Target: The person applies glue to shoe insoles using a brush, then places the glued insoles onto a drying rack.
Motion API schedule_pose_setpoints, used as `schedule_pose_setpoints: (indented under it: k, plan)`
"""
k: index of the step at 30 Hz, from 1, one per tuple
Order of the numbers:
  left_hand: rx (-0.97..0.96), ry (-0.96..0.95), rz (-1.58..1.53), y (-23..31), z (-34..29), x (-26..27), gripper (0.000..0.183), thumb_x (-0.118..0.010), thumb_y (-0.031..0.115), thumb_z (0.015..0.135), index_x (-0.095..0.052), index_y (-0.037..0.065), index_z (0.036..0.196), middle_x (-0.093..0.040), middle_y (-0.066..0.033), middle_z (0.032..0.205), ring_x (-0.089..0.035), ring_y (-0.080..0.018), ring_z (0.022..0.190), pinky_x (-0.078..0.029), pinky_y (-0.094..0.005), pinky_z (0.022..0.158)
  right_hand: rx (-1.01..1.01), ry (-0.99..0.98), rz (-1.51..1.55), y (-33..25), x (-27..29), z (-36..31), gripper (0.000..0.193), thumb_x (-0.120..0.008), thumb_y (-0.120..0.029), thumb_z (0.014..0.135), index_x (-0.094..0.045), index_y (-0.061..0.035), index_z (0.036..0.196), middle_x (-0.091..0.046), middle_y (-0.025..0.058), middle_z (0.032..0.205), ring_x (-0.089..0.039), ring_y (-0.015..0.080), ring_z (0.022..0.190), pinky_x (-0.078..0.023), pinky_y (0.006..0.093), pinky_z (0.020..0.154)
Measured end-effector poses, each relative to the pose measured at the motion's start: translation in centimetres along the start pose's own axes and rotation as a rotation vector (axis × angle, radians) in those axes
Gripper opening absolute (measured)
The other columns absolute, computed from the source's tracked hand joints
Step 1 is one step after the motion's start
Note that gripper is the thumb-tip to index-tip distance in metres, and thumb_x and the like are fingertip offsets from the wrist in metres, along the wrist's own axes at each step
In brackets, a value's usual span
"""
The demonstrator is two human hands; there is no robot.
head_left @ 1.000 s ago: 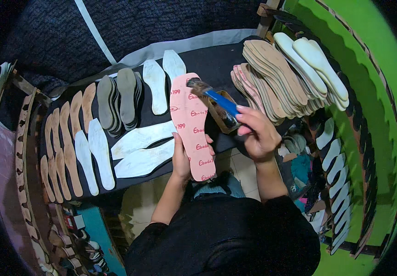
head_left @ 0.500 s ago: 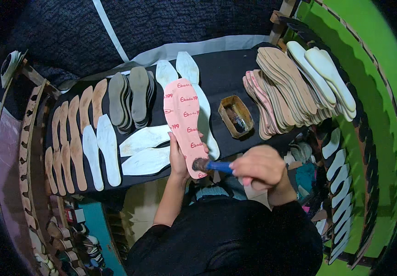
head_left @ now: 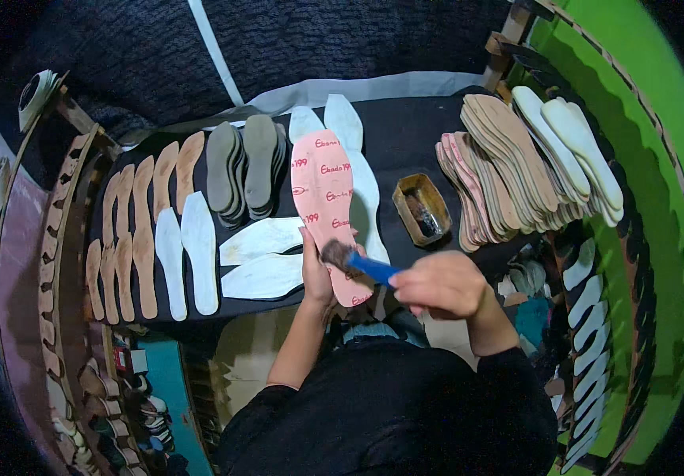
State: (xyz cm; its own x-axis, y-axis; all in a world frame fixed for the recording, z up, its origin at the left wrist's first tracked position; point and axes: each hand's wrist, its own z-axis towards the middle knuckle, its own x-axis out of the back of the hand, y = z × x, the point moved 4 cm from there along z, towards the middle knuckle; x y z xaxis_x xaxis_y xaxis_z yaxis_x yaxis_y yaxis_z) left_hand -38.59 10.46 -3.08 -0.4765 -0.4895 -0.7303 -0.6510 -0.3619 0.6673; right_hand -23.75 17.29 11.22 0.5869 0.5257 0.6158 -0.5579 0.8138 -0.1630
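A pink printed insole (head_left: 326, 186) is held lengthwise over the table edge by my left hand (head_left: 318, 274), whose fingers wrap its sides from beneath. In my right hand (head_left: 441, 285) is a brush with a blue handle (head_left: 371, 268), gripped near the handle's end. Its dark bristles (head_left: 335, 253) touch the insole's upper face, at the left edge of its lower half. Right of the insole stands an open brown box (head_left: 423, 209), smeared inside with something dark and glossy. White insole pieces (head_left: 364, 178) lie partly hidden behind the pink one.
Stacks of tan insoles (head_left: 508, 151) and white insoles (head_left: 580, 151) fill the table's right end. Grey insoles (head_left: 261, 163) stand in two piles at left centre, with brown pieces (head_left: 143, 270) and white pieces (head_left: 199, 254) further left. Wooden racks (head_left: 60, 198) border the left side.
The brush has moved up and left along the insole from near its lower end. My left hand still holds the insole. The whole view has shifted slightly.
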Motion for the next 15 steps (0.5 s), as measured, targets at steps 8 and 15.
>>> schedule_pose_setpoints:
  k: [8,15]
  plan:
    - [0.067,-0.109,-0.042,0.3,-0.4,-1.0,0.074,-0.014,0.064,0.088,-0.050,0.001,0.105,-0.057,-0.0117,0.078,-0.058,-0.0237,0.062,-0.050,-0.0336,0.055,-0.115,0.195,-0.054,1.7,2.4,0.3,0.016,-0.065,-0.001,0.070,-0.062,-0.0004,0.086,-0.065,0.0128,0.082,-0.064,0.0236,0.065,-0.051,0.0308,0.057]
    - [0.103,-0.210,0.026,-0.1,-0.7,-1.9,0.076,-0.009,0.063,0.089,-0.050,0.000,0.106,-0.060,-0.0151,0.073,-0.060,-0.0231,0.066,-0.049,-0.0326,0.060,-0.207,0.285,-0.295,4.4,1.2,0.8,0.027,-0.064,0.005,0.067,-0.061,-0.0009,0.092,-0.065,0.0130,0.090,-0.062,0.0263,0.077,-0.049,0.0314,0.064]
